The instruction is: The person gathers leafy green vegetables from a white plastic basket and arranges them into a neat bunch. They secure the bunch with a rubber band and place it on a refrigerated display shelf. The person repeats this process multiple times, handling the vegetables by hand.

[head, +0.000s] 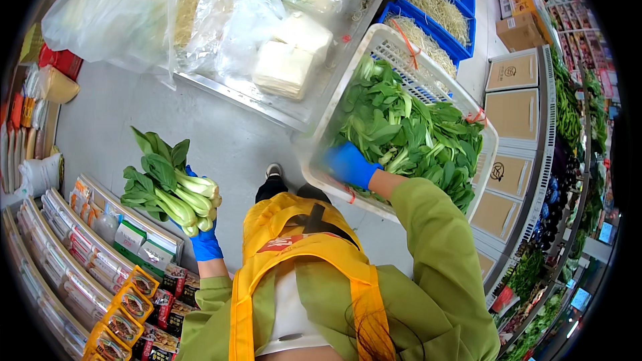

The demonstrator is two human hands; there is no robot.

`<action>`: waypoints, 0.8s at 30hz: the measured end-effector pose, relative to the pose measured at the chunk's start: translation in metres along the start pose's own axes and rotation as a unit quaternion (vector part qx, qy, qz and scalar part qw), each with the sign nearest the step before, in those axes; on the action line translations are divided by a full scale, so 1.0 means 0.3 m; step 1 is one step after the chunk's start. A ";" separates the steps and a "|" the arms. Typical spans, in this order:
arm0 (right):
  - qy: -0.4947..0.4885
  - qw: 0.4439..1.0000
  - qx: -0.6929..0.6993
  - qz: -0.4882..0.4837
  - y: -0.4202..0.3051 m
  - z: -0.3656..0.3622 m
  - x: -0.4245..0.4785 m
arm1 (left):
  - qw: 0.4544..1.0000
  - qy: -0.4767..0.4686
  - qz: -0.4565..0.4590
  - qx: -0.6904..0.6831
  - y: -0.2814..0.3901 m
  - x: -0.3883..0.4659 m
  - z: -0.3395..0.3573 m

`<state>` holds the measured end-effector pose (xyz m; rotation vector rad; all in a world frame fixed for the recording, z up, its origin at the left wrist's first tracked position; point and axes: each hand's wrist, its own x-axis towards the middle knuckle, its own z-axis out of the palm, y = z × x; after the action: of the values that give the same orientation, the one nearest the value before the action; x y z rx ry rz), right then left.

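Gathered in my left hand [206,243], which wears a blue glove, is a bunch of bok choy [175,185]. Its pale stem ends point right and its dark leaves point up and to the left. My right hand [351,164], also in a blue glove, reaches into a white plastic crate [315,155] at its near left side. It touches the loose bok choy [401,125] heaped inside. The right fingers are blurred and partly hidden, so what they grip does not show. Orange-red ties mark the crate's rim.
A metal table [235,95] ahead bears stacked white tofu sheets [286,67] and clear plastic bags [120,15]. Blue crates [436,10] of bean sprouts stand beyond the white crate. Shelves with packaged noodles [125,306] line the left; cardboard boxes [511,115] and a vegetable display [562,105] the right.
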<state>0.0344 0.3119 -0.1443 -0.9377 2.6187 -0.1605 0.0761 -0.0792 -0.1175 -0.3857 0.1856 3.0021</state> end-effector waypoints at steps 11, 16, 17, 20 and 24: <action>-0.092 0.987 -0.019 0.132 0.020 0.045 0.022 | 0.969 0.154 0.086 0.176 0.008 -0.005 -0.372; -0.116 0.983 -0.025 0.142 0.037 -0.032 0.003 | 0.973 0.090 0.080 0.198 -0.041 0.051 -0.042; -0.154 0.977 -0.017 0.147 0.023 -0.099 0.006 | 0.971 0.080 0.087 0.209 -0.045 0.058 -0.006; -0.157 0.968 0.022 0.193 0.030 -0.090 -0.013 | 0.963 0.062 0.097 0.244 -0.034 0.070 0.036; -0.070 0.984 0.044 0.155 0.058 -0.077 -0.056 | 0.964 0.051 0.115 0.236 0.000 0.081 0.021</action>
<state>0.0277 0.3357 -0.1218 -0.4836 2.5632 -0.1235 0.0512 -0.0762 -0.1177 -0.4924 0.9933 3.0130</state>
